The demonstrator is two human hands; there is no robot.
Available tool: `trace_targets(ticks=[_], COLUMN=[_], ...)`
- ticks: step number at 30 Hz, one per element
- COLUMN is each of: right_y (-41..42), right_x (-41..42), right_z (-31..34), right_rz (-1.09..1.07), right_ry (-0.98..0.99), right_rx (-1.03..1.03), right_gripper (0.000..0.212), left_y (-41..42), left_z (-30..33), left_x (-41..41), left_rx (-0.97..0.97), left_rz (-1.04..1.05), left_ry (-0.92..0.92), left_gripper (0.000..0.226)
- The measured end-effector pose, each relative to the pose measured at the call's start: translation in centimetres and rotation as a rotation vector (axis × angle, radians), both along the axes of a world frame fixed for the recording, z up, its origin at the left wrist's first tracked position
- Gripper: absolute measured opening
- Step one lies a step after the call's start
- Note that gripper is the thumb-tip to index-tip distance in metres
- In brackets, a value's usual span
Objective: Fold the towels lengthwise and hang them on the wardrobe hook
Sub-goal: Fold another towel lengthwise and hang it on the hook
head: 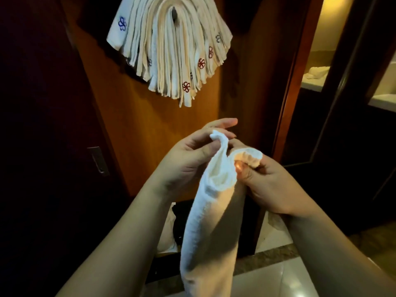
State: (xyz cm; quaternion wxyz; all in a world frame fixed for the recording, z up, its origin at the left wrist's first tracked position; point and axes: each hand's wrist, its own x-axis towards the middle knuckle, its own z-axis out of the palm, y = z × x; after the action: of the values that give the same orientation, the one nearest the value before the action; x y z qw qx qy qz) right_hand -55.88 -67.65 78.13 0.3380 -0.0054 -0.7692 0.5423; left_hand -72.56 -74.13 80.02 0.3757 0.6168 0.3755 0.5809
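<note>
Pinching white towel (205, 211) top corners, both hands (186, 159) raised, close together

Metal door handle (99, 161) at left; perhaps a counter (313, 83) far right.

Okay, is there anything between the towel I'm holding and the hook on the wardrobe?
Nothing stands in the open space between the towel, held by the left hand and right hand, and the hook. But the hook already carries a thick bundle of hung towels draped over it.
</note>
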Motion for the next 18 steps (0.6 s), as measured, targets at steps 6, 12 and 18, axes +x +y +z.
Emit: trace_targets(ticks=[6,12,18], right_y=[0.6,0.9,1.9], right_x=[-1.3,-2.9,-3.3], right_z=[-0.2,-0.2,-0.1], right_rz=[-0.107,-0.206,-0.287], right_ry=[0.005,0.035,0.076], right_rx=[-0.046,-0.078,-0.112], right_gripper=[0.02,0.019,0.015], left_y=[1.0,-0.9,-2.5], left_z=[-0.8,-0.2,-1.5], left_x=[-3.1,-2.6,-2.2], left_rx=[-0.052,-0.041,-0.073], left_rz=[0.166,0.366,0.44], left_ry=[0.1,-0.092,-0.003], left_gripper=[0.065,0.042,0.06])
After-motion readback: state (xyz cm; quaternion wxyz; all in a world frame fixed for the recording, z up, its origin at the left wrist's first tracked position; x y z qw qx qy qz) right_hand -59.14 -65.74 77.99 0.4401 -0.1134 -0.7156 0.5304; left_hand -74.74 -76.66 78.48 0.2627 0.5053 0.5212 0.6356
